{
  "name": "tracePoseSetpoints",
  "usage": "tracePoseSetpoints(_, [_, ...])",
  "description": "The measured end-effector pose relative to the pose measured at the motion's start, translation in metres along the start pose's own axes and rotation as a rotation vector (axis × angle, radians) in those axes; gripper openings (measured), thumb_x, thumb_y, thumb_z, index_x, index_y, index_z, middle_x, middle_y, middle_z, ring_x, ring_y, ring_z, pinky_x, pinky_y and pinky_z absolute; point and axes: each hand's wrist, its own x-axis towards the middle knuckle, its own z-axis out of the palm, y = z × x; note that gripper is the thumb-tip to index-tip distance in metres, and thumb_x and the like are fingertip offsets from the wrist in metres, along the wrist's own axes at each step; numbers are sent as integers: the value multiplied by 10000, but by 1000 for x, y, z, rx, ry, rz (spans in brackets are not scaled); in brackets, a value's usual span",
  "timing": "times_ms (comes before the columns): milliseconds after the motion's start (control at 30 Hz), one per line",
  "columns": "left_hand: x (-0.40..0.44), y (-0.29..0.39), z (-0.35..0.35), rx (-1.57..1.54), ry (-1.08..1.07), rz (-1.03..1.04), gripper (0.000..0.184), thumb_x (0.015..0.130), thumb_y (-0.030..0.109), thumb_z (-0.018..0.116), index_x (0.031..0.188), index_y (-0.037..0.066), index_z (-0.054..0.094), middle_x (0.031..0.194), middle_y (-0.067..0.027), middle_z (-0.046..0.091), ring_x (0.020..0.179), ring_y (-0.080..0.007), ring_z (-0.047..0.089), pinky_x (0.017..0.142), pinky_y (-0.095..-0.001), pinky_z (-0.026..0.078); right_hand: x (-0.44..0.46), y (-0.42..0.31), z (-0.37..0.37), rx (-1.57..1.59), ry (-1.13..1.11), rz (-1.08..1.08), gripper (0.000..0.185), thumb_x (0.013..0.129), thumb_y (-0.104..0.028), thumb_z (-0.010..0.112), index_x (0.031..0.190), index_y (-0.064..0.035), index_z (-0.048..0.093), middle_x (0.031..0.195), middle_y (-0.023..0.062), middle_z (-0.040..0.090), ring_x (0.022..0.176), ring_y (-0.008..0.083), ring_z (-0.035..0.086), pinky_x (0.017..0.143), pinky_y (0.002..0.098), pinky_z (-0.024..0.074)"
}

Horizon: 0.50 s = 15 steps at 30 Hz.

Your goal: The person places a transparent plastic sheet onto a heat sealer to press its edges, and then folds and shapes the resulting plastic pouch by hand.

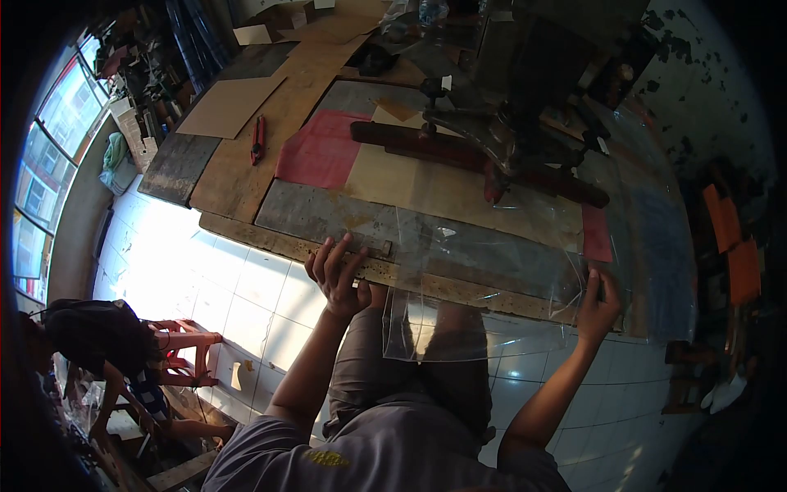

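A clear plastic sheet [492, 271] lies across the front of the worktable and hangs over its edge above my lap. At its right side my right hand [598, 303] is closed, with the sheet's edge pinched between thumb and fingers. My left hand [336, 275] rests at the table's front edge, fingers spread and holding nothing, beside a small flat strip [379, 248]. Beyond the sheet stands a dark machine head with a long dark red bar [484, 160] over the table. Under the bar are a cream sheet [393, 176] and a red sheet [316, 152].
A red cutter knife [258, 139] and a brown cardboard piece [232, 107] lie on the table's left part. More clear plastic [656, 271] drapes over the right end. At lower left, another person [102, 336] bends near a red stool [184, 353].
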Motion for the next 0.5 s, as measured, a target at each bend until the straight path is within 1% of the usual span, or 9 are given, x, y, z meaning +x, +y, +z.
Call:
tracePoseSetpoints(267, [2, 2, -1, 1, 4, -2, 471, 995, 461, 437, 1207, 193, 761, 1420, -95, 634, 1366, -318, 501, 1181, -495, 237, -1, 2, 0, -10, 6, 7, 234, 1054, -168, 618, 1081, 18, 758, 1009, 115, 768, 938, 198, 708, 877, 333, 527])
tracePoseSetpoints(367, [4, 3, -2, 28, -7, 19, 497, 1045, 464, 385, 1172, 150, 749, 1387, -136, 640, 1341, -360, 506, 1149, -512, 284, 0, 3, 0, -6, 5, -7, 237, 1054, -169, 618, 1080, 20, 757, 1010, 118, 770, 944, 201, 712, 881, 334, 529])
tracePoseSetpoints(500, [4, 3, -2, 23, 0, 19, 493, 1042, 464, 387, 1168, 155, 750, 1386, -132, 642, 1342, -359, 510, 1151, -510, 282, -1, 4, 0, -8, 8, 3, 239, 1054, -171, 619, 1080, 23, 757, 1016, 122, 774, 956, 206, 719, 887, 336, 531])
